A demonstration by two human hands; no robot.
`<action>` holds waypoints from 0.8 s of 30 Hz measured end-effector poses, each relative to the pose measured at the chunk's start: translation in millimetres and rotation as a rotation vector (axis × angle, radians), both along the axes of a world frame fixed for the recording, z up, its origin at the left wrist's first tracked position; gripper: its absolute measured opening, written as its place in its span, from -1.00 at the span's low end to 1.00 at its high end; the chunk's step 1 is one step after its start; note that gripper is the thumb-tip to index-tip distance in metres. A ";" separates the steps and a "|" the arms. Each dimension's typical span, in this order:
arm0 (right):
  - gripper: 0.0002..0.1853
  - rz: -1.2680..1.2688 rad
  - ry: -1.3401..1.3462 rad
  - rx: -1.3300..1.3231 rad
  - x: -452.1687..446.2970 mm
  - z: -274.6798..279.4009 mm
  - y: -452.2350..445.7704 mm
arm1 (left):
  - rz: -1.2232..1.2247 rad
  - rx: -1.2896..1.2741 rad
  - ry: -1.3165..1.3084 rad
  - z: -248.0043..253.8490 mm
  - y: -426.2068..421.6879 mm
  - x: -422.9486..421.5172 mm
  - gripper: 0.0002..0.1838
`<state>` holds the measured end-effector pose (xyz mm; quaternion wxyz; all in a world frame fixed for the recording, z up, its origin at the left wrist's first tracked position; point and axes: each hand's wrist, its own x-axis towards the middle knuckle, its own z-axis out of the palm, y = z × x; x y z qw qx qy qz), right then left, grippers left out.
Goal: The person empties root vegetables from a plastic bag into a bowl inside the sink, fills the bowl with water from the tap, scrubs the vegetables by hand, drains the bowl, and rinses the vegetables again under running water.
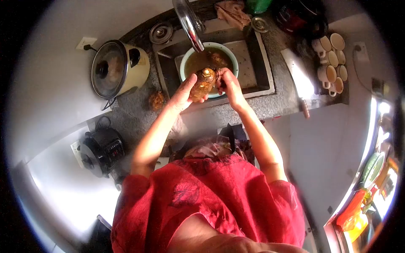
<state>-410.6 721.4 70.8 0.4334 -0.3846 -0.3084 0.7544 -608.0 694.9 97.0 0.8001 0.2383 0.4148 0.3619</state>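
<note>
A wet brown root vegetable (203,85) is held above the near edge of a pale green basin (235,63) of murky water in the sink. My left hand (184,93) wraps round its left side and underside. At its right side my right hand (229,82) is closed, with its fingers pressed together on something dark that I cannot make out. Inside the basin another brown lump (217,58) shows at the water's surface. The metal faucet (190,25) hangs over the basin's far side.
Left of the sink are a cream slow cooker (137,65) and another brown root (156,100). A cleaver (298,76) lies on the counter at the right, its handle past the front edge. Beyond it stand several white mugs (327,74). A cloth (233,14) lies behind the sink.
</note>
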 end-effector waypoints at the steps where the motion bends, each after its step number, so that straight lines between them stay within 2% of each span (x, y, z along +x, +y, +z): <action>1: -0.60 0.095 -0.087 0.061 1.1 1.8 1.6 | -0.007 -0.002 0.001 -0.7 0.6 1.5 -0.22; 2: -0.56 0.191 -0.175 0.121 1.7 3.8 3.7 | -0.022 0.041 0.021 -1.2 2.2 2.9 -0.22; 3: -0.49 0.158 -0.228 0.051 -3.9 19.4 7.0 | -0.037 0.082 0.040 0.8 3.5 5.5 -0.22; 6: -0.47 0.214 -0.312 -0.011 -2.2 20.9 17.6 | 0.010 -0.015 0.070 8.9 5.1 14.6 -0.25; 7: -0.48 0.085 -0.288 0.127 -5.5 18.6 17.6 | -0.044 -0.008 -0.005 -4.9 7.6 9.5 -0.30; 8: -0.48 0.082 -0.288 0.122 -4.4 14.7 18.1 | -0.048 -0.012 -0.005 -13.5 6.1 8.8 -0.30; 10: -0.57 0.141 -0.466 0.107 -2.9 10.2 21.1 | 0.118 0.097 0.119 -18.9 7.6 10.1 -0.36; 12: -0.58 0.142 -0.446 0.064 -4.4 9.6 18.9 | 0.126 0.188 0.142 -16.1 9.1 10.8 -0.31; 14: -0.58 0.067 -0.384 -0.051 -7.3 11.7 15.4 | 0.113 0.432 0.361 -4.8 8.8 14.2 -0.32; 16: -0.59 0.057 -0.453 -0.028 -7.7 15.1 13.8 | 0.115 0.367 0.368 3.4 9.6 17.2 -0.29; 18: -0.60 0.048 -0.522 -0.007 -8.2 -1.3 10.5 | 0.151 0.167 0.155 3.0 8.6 17.6 -0.29; 19: -0.61 0.059 -0.810 0.253 -8.3 -32.5 7.0 | 0.154 0.106 0.019 -6.2 6.2 14.8 -0.32; 20: -0.61 0.066 -1.094 0.521 -6.1 -54.6 5.3 | 0.154 0.047 -0.118 -15.9 5.7 12.1 -0.26; 21: -0.64 0.161 -1.166 0.443 -1.0 -52.6 4.2 | 0.198 0.002 -0.176 -8.3 8.2 14.5 -0.25; 22: -0.64 0.168 -1.164 0.445 4.9 -50.8 3.9 | 0.249 -0.045 -0.231 -0.5 8.4 16.1 -0.23; 24: -0.68 0.182 -0.763 0.058 10.0 -43.9 1.8 | 0.283 -0.101 -0.280 -8.6 5.8 8.4 -0.24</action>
